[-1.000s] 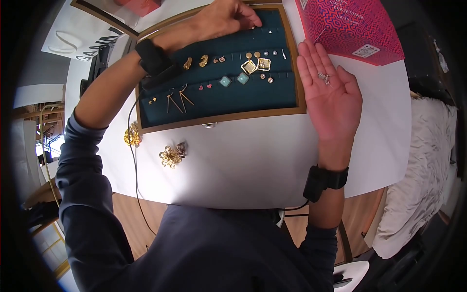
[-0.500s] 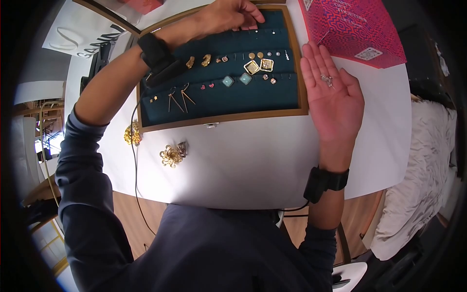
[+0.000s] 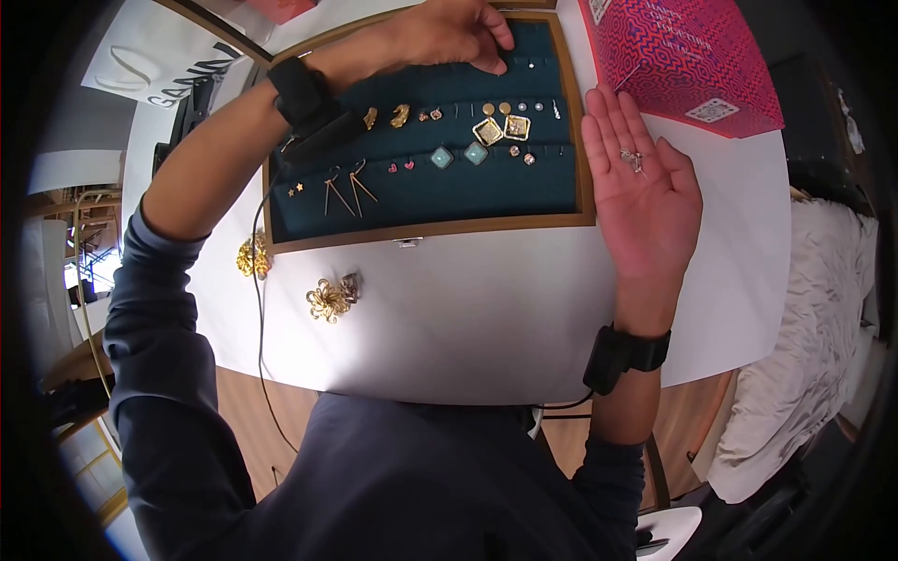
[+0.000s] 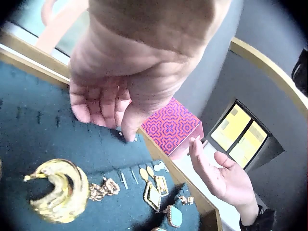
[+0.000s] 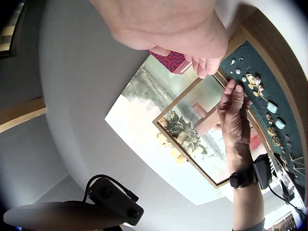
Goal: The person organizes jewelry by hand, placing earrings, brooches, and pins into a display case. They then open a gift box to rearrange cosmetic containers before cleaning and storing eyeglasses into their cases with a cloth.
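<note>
My left hand (image 3: pixel 447 35) reaches over the back row of a wooden jewellery box (image 3: pixel 440 235) lined in dark teal fabric. Its thumb and fingertips pinch at a tiny stud earring (image 4: pixel 120 133), mostly hidden by the fingers in the head view. Another small stud (image 3: pixel 531 65) sits to the right in that row. Beside the box's right edge, my right hand (image 3: pixel 649 210) lies palm up with fingers straight, carrying small silvery earrings (image 3: pixel 632 161). Lower rows hold turquoise earrings (image 3: pixel 476 152), gold square earrings (image 3: pixel 516 127), pink hearts (image 3: pixel 409 165) and long gold bars (image 3: pixel 361 187).
A gold flower-shaped piece (image 3: pixel 327 301) and a gold cluster (image 3: pixel 253 257) lie on the white table (image 3: pixel 449 327) in front. A pink patterned box (image 3: pixel 692 61) stands behind my right hand. The box's lid (image 5: pixel 192 168) stands raised. A black cable (image 3: pixel 262 346) runs down the left side.
My left hand has shifted slightly right along the back row, and its thumb and fingers have come down over the left stud. The right palm stays flat with its earrings.
</note>
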Demonstrator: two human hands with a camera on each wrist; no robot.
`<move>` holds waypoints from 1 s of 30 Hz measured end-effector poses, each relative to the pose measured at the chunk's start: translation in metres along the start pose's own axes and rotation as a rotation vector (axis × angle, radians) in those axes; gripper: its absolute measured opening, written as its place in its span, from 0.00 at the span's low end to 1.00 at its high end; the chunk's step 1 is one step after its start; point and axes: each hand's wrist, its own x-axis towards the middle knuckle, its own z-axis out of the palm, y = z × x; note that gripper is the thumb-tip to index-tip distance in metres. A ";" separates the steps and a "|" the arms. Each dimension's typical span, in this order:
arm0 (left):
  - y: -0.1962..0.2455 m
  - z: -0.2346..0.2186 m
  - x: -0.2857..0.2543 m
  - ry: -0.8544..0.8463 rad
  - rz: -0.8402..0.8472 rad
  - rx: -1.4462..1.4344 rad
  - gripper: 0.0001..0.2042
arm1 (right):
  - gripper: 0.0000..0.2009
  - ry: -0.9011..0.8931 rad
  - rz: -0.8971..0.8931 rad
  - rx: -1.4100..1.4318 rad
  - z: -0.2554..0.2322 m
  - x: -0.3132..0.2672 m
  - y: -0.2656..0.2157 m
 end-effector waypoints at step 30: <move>0.011 0.005 0.001 0.133 -0.040 0.078 0.08 | 0.29 -0.002 0.001 0.001 0.001 0.000 -0.001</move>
